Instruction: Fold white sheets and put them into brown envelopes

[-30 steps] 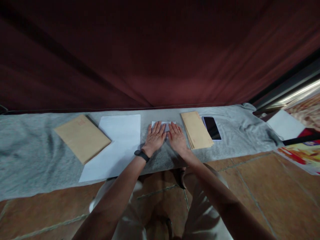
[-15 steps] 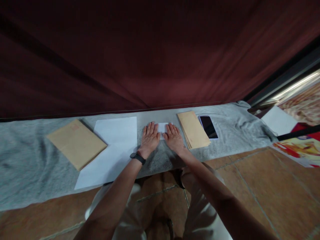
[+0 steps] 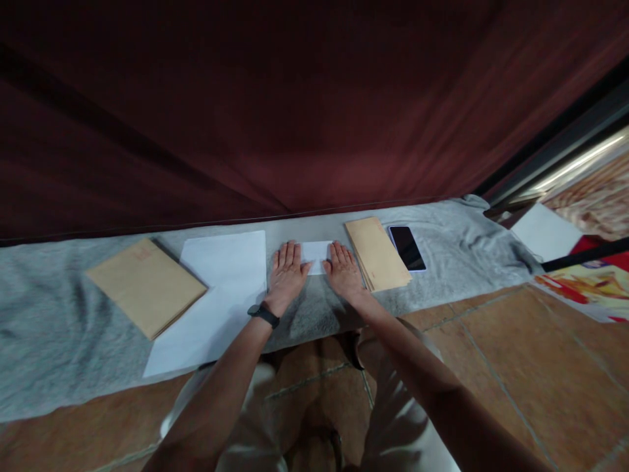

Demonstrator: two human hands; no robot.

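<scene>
Grey cloth covers the low table, where the left hand and right hand, fingers flat and grasping nothing, press the small folded white paper between them, which may slip and crease crookedly on this soft wrinkled cloth.

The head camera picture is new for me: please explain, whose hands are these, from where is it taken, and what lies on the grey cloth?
The picture comes from a camera worn on a person's head, looking forward and down, so both arms belong to that person. The left hand, with a dark wristband, and the right hand lie flat on a small folded white paper. Nothing is gripped; the palms press down. On the grey cloth lie also a large white sheet, a brown envelope at the left, a stack of brown envelopes and a black phone at the right.
</scene>
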